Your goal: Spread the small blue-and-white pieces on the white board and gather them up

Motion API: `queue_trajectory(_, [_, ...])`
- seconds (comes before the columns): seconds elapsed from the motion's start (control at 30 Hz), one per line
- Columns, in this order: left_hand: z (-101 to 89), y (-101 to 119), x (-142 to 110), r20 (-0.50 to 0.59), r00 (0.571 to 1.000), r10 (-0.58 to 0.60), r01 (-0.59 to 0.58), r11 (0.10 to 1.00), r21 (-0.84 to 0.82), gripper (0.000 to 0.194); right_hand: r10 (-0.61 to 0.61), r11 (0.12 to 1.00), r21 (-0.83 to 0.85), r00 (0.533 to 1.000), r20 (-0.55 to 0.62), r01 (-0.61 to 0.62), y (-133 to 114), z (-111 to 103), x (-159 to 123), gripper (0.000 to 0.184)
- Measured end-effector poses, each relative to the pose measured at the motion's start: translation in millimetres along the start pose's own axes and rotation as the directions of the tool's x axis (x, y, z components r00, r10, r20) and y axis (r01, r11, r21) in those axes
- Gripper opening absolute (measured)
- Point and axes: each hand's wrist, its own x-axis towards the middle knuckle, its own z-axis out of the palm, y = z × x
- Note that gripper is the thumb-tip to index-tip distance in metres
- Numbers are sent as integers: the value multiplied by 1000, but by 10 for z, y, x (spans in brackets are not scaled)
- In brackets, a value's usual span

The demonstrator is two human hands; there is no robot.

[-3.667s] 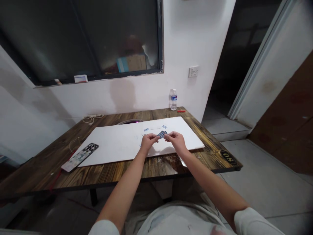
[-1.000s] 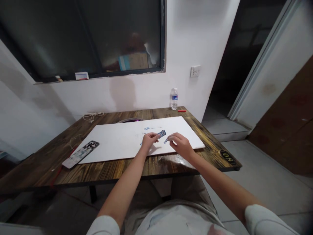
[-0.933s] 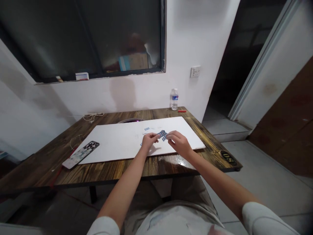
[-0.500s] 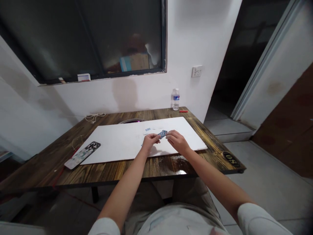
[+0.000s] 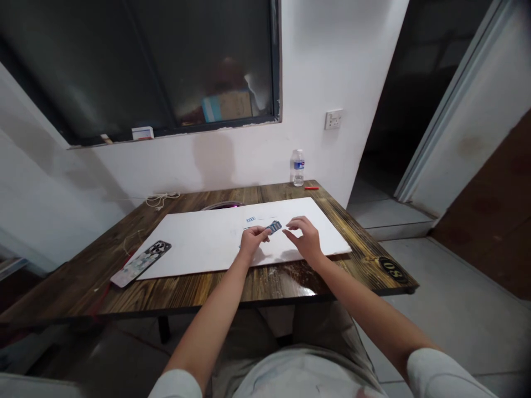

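Between thumb and fingers, my left hand (image 5: 251, 242) pinches a small flat blue piece (image 5: 275, 227) marked with pale rectangles, held above the white board (image 5: 194, 243). Its exact kind is too small to make out. My right hand (image 5: 307, 239) hovers just right of that piece, thumb and fingers apart, with nothing visible in them. Farther back on the board lies a similar blue-and-white patterned piece (image 5: 251, 220). A bit of blue shows beside my left wrist, mostly hidden by the hand.
The board lies on a dark wooden table (image 5: 199, 290). A patterned phone or phone case (image 5: 141, 263) rests over its left edge. Toward the back are a white cable (image 5: 161, 199), a water bottle (image 5: 298, 168) and a red stick-like item (image 5: 311, 188). A wall stands behind.
My right hand has come away from the blue piece, and its fingers have spread apart. My left hand keeps its hold on the piece, nearly in the same place.
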Motion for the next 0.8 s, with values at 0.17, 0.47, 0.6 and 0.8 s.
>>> queue_trajectory(0.17, [43, 28, -45, 114, 993, -18, 22, 999, -29, 40, 446, 798, 311, 853, 273, -517, 33, 70, 5, 35])
queue_trajectory(0.47, [97, 158, -135, 159, 987, 9, -15, 999, 34, 38, 503, 584, 513, 776, 380, -629, 18, 55, 9, 33])
queue_trajectory(0.6, [-1, 160, -152, 43, 999, -34, 31, 996, 82, 40, 566, 523, 545, 745, 352, -655, 76, 62, 16, 39])
queue_trajectory(0.8, [-603, 126, -269, -44, 996, 75, -46, 883, 467, 30, 606, 455, 578, 711, 356, -677, 121, 75, 30, 51])
